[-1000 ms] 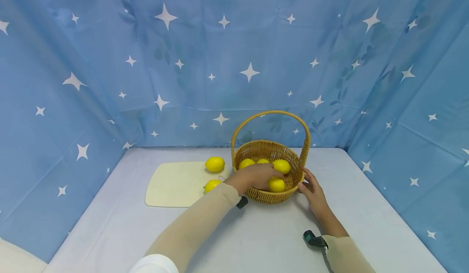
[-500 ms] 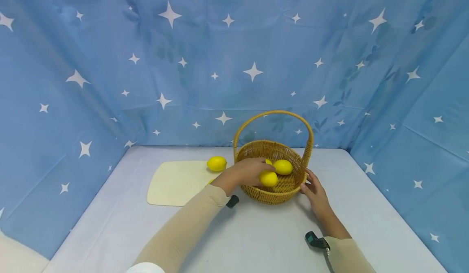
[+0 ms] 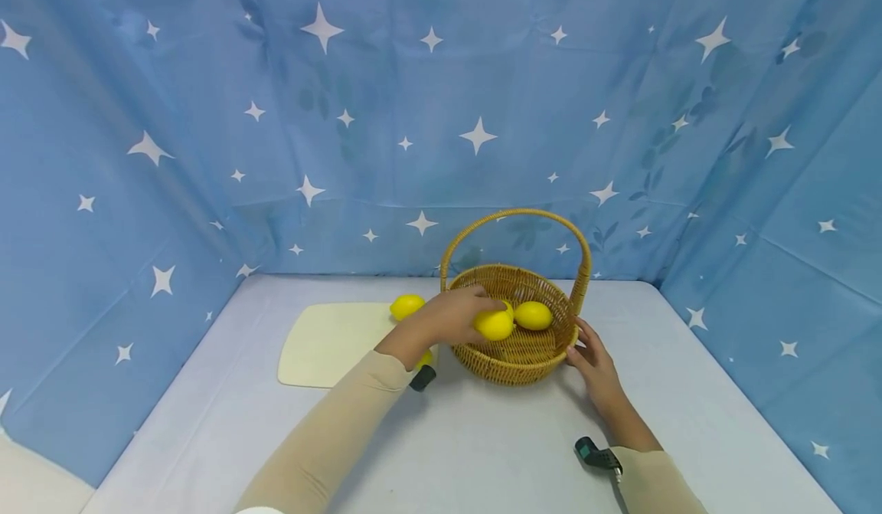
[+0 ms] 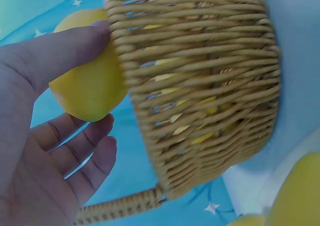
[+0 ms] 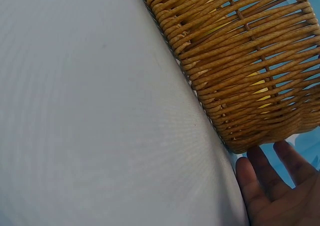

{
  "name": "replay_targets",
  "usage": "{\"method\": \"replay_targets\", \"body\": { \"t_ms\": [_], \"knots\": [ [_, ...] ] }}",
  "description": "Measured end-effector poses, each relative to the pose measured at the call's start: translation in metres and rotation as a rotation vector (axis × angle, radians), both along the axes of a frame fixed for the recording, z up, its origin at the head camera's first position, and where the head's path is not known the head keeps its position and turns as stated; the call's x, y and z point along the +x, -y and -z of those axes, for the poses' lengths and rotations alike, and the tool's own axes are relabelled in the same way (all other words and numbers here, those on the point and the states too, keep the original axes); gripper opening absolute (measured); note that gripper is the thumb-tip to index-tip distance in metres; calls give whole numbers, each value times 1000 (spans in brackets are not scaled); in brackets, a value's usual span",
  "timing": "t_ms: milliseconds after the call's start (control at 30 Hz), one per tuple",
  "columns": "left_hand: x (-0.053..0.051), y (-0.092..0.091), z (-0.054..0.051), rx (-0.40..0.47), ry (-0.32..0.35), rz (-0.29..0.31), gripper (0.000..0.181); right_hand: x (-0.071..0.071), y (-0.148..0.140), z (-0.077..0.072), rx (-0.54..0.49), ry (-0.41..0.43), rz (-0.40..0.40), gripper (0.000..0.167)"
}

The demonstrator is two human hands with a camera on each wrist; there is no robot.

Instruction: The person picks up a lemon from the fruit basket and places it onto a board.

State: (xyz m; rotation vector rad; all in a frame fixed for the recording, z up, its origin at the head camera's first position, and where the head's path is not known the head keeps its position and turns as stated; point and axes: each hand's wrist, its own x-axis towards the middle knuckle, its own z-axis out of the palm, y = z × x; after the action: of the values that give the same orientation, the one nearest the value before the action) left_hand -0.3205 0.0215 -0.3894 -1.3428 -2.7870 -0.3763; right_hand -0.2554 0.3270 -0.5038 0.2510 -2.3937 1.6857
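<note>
My left hand grips a lemon between thumb and fingers at the left part of the wicker basket. In the left wrist view that lemon is at the basket rim, under the thumb. Inside the basket lies another lemon; one more shows partly behind the held one. My right hand touches the basket's right side at the rim. The right wrist view has its fairly straight fingers against the outer weave.
A cream cutting board lies left of the basket. One lemon sits by its far right corner; another lemon is mostly hidden behind my left wrist. The basket's tall handle arches overhead. A blue star-patterned curtain surrounds the white table.
My left hand has lifted a lemon from inside the basket and drawn it up and left toward the rim. My right hand stays at the basket's side. The head view has shifted slightly.
</note>
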Motion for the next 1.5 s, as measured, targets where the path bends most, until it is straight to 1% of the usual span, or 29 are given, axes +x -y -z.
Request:
{"method": "replay_targets", "body": {
  "t_ms": [133, 300, 400, 533, 667, 800, 933, 1067, 1167, 1267, 1400, 1500],
  "knots": [
    [2, 8, -6, 11, -12, -7, 63, 0, 1, 1, 11, 7, 9, 63],
    [4, 16, -10, 23, -17, 8, 64, -1, -1, 4, 23, -12, 19, 62],
    [5, 21, -14, 28, -31, 13, 63, 0, 0, 3, 25, -11, 15, 63],
    [9, 29, -22, 15, -50, 29, 63, 6, 5, -10, 19, -2, 3, 64],
    [9, 40, -29, -33, -68, 37, 64, 14, 12, -25, 18, -6, -8, 63],
    [9, 53, -32, -78, -106, 51, 63, 17, 15, -30, 29, 6, -2, 62],
    [11, 66, -32, -95, -140, 62, 61, 19, 15, -30, 27, 12, 5, 62],
    [14, 79, -30, -96, -160, 48, 59, 19, 16, -29, 28, 10, 8, 62],
    [17, 91, -28, -94, -144, 24, 61, 18, 16, -25, 30, 8, 8, 62],
    [18, 103, -24, -98, -125, -11, 61, 11, 12, -15, 23, 15, 4, 62],
    [13, 116, -18, -97, -118, -43, 61, 2, 5, -3, 24, 32, 23, 63],
    [7, 123, -14, -100, -115, -79, 62, 0, 3, -1, 24, 34, 33, 64]
  ]
}}
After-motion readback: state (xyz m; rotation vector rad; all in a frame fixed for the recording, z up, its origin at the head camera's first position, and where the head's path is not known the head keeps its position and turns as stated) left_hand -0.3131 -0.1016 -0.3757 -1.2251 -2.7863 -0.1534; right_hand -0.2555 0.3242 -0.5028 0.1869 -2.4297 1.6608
